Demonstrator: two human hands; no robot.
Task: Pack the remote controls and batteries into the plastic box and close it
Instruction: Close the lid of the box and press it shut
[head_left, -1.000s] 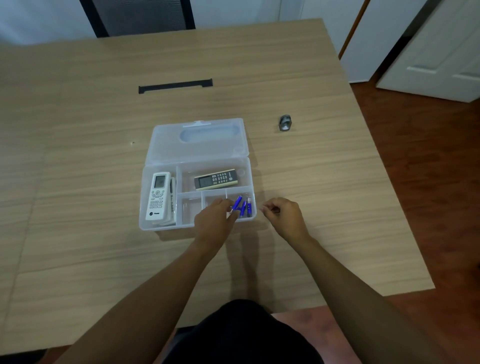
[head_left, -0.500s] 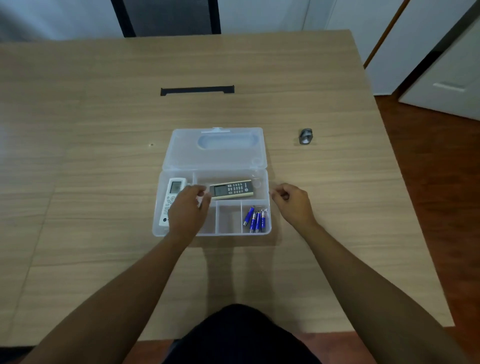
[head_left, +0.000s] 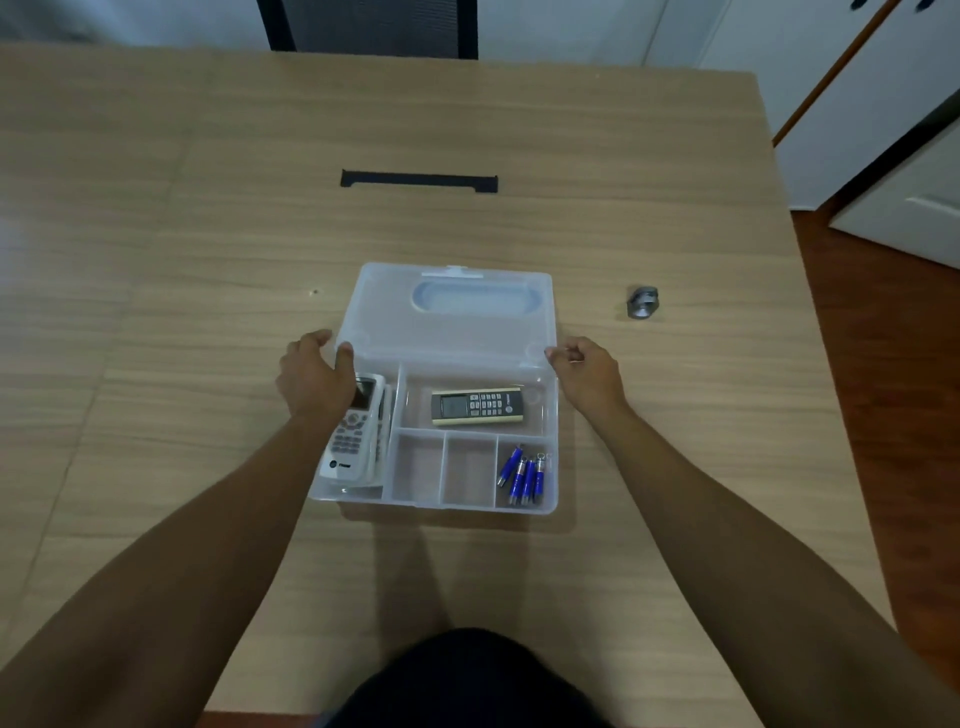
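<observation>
While the clear plastic box (head_left: 434, 506) sits open on the wooden table (head_left: 208, 270), the left hand (head_left: 314, 376) pinches the lid (head_left: 452, 317) at its left hinge corner and the right hand (head_left: 587, 371) seems to grip the right corner. The white remote (head_left: 358, 441) lies in the left compartment, the dark remote (head_left: 480, 406) in the upper one, blue batteries (head_left: 522, 475) in the lower right.

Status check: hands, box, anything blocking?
Left hand and right hand at lid corners, grip unclear. Remotes and batteries in box, lid open. Nothing blocking.
</observation>
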